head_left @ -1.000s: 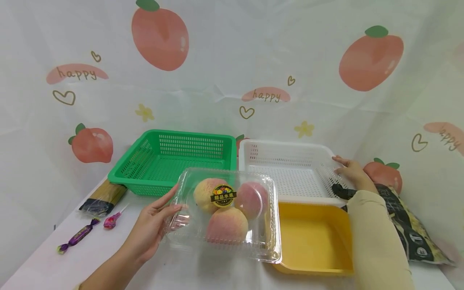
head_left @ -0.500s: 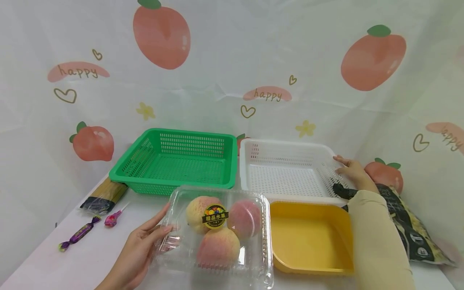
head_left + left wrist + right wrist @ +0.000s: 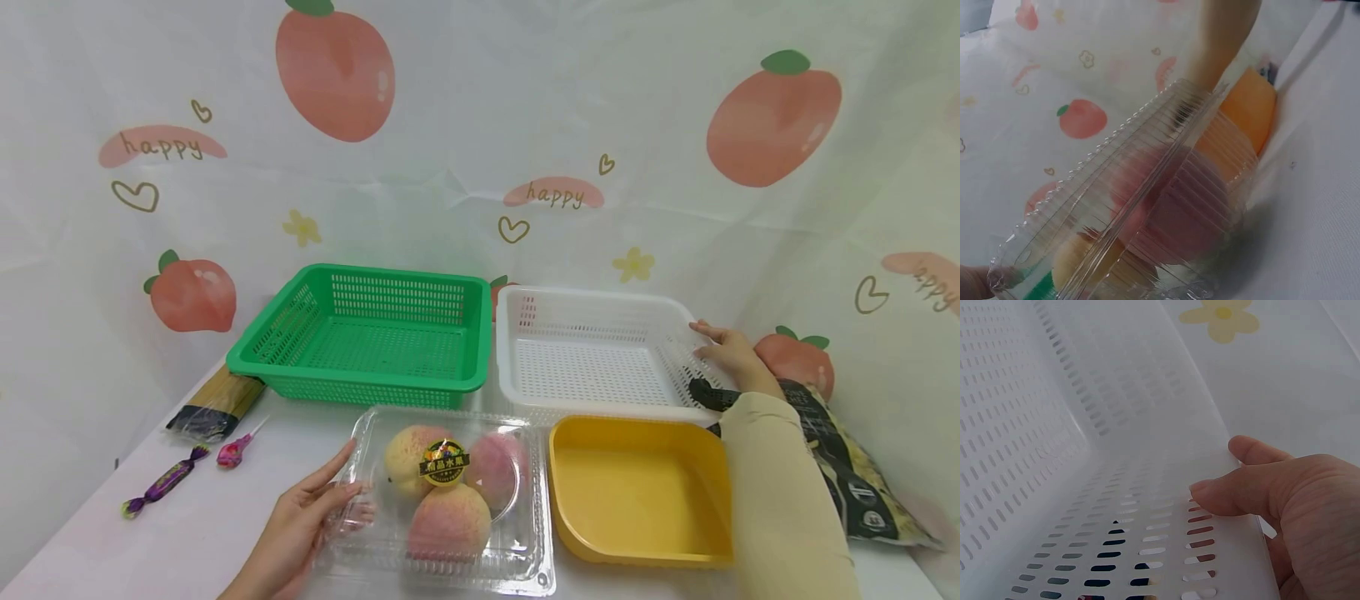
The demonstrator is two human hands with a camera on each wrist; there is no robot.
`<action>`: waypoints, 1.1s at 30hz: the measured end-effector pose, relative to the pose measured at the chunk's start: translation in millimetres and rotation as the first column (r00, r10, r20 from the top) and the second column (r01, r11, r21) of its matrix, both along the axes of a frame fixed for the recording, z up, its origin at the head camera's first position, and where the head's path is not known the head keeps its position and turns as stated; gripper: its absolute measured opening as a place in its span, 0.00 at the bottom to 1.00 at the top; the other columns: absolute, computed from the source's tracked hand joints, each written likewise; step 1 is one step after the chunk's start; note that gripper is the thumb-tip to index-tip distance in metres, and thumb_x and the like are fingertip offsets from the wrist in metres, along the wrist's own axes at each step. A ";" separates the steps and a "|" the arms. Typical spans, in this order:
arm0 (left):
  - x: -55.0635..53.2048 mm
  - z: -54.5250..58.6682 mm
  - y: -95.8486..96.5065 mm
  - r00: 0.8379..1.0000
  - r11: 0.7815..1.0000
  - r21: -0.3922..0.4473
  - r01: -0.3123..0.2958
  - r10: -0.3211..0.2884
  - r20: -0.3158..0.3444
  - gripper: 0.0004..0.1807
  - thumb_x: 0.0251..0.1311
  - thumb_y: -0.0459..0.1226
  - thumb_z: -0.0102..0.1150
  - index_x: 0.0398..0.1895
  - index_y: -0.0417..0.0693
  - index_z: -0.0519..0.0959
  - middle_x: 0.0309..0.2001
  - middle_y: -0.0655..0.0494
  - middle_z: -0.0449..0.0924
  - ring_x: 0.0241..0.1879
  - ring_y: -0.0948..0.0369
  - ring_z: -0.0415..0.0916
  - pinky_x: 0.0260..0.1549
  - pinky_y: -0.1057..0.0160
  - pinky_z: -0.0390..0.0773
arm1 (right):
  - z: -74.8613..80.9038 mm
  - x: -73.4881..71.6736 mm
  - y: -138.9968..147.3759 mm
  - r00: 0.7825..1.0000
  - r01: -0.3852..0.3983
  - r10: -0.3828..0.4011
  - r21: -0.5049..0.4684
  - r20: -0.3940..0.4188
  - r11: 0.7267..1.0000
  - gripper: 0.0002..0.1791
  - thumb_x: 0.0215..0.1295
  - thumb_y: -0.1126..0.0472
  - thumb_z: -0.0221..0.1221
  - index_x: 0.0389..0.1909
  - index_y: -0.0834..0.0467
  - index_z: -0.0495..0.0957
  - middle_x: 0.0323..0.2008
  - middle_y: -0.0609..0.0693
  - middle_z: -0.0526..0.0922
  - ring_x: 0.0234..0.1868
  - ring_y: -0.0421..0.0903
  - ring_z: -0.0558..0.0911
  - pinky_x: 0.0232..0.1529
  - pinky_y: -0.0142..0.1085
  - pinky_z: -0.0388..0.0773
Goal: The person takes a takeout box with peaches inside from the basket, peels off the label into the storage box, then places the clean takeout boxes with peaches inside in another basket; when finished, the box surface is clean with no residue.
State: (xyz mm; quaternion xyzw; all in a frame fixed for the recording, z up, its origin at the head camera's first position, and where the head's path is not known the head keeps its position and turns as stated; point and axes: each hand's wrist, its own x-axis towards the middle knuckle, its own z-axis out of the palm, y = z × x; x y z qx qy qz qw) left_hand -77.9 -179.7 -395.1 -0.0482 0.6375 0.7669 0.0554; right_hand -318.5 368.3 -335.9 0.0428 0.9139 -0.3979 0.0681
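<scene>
My left hand holds the left side of a clear plastic fruit box, which sits low at the table's front. Inside lie three pink-and-yellow peaches, under a lid with a black and gold label. From the left wrist view, a fingertip shows at the box's edge, and the ribbed side wall covers the peaches. At the right, my right hand grips the right rim of a white slotted basket. In the right wrist view its thumb lies inside the wall, with other fingers outside.
A green basket stands back left of the white one. Right of the box is a yellow bin. Along the left lie noodles in a packet, a lollipop and a purple-wrapped candy. A black bag lies far right.
My left hand has brought the fruit box down and a little left, from in front of the green basket to the table's front. My right hand has stayed on the white basket's rim.
</scene>
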 end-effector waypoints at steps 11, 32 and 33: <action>-4.6 -9.0 -1.6 0.995 0.993 0.066 0.094 -0.091 -0.044 0.24 0.67 0.34 0.48 0.52 0.83 0.70 0.38 0.62 0.85 0.32 0.64 0.84 0.34 0.67 0.82 | 1.8 -0.3 -1.0 1.000 0.006 -0.006 -0.003 0.014 1.000 0.36 0.66 0.62 0.52 0.71 0.55 0.45 0.73 0.52 0.35 0.71 0.67 0.37 0.65 0.66 0.42; -14.4 13.7 1.2 0.996 0.869 -0.488 0.084 -0.074 0.041 0.33 0.61 0.45 0.56 0.69 0.48 0.61 0.60 0.43 0.69 0.49 0.53 0.75 0.48 0.52 0.76 | 33.2 7.9 -17.7 0.982 -0.181 0.167 0.187 0.091 0.966 0.39 0.68 0.51 0.49 0.71 0.66 0.44 0.69 0.75 0.40 0.66 0.76 0.46 0.60 0.69 0.50; -14.6 14.2 1.1 0.996 0.853 -0.516 0.078 -0.086 0.007 0.33 0.62 0.44 0.56 0.69 0.47 0.60 0.65 0.42 0.63 0.57 0.48 0.70 0.56 0.46 0.70 | 35.1 8.0 -19.8 0.979 -0.197 0.182 0.194 0.093 0.961 0.40 0.68 0.50 0.49 0.70 0.67 0.44 0.68 0.76 0.40 0.66 0.76 0.45 0.61 0.69 0.49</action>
